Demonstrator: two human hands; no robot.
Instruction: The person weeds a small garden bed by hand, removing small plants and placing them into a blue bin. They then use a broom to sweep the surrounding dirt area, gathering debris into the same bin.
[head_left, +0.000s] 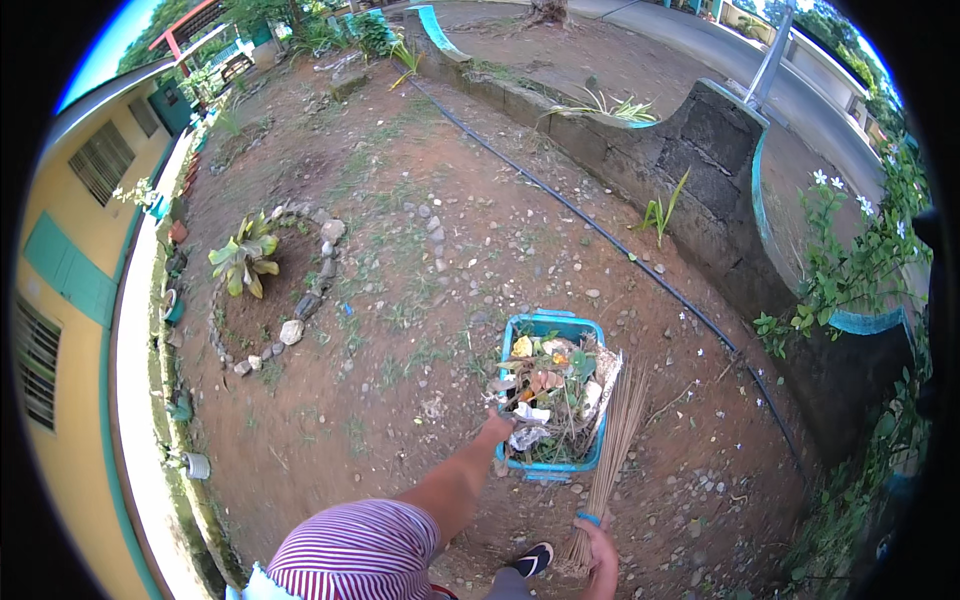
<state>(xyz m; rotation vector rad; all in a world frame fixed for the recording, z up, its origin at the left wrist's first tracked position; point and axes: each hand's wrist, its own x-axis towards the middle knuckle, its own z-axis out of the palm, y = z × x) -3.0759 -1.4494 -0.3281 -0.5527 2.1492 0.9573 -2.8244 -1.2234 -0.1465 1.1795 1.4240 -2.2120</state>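
A blue plastic bin (602, 330) stands on the bare soil before me. It is filled with dry leaves, twigs, cut greens and scraps of white litter (532, 413). My left hand (498, 429) is at the bin's left rim; its fingers are partly hidden, so whether it grips the rim or some litter is unclear. Low on the right, my right hand (600, 546) is closed around a stick broom (619, 442) just below its blue binding (589, 518). The broom's bristles point away from me, along the bin's right side.
A black hose (555, 196) runs across the pebbly ground beside a low concrete wall (622, 169). Stones (292, 331) ring a leafy plant (246, 255) on the left. Beyond it is a yellow building (75, 360). A white-flowered shrub (847, 247) leans over the wall at right.
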